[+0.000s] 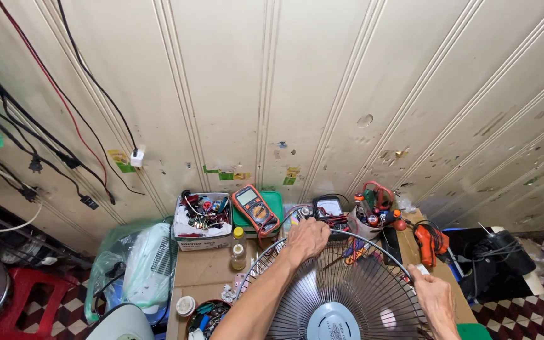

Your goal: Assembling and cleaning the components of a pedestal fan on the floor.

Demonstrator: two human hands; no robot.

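Note:
A round wire fan grille (341,286) with a pale blue-grey centre cap (333,321) stands at the bottom middle, over a cardboard-covered bench. My left hand (306,239) grips the grille's top rim. On the rim's right side my right hand (432,293) holds the grille, fingers closed around the wire. Both forearms reach up from the lower edge of the view.
Behind the grille lie an orange multimeter (256,209) on a green box, an analogue meter (328,208), a white box of parts (203,223), a cup of tools (373,214), a small bottle (238,249) and an orange tool (426,242). A red stool (26,293) and cables sit left.

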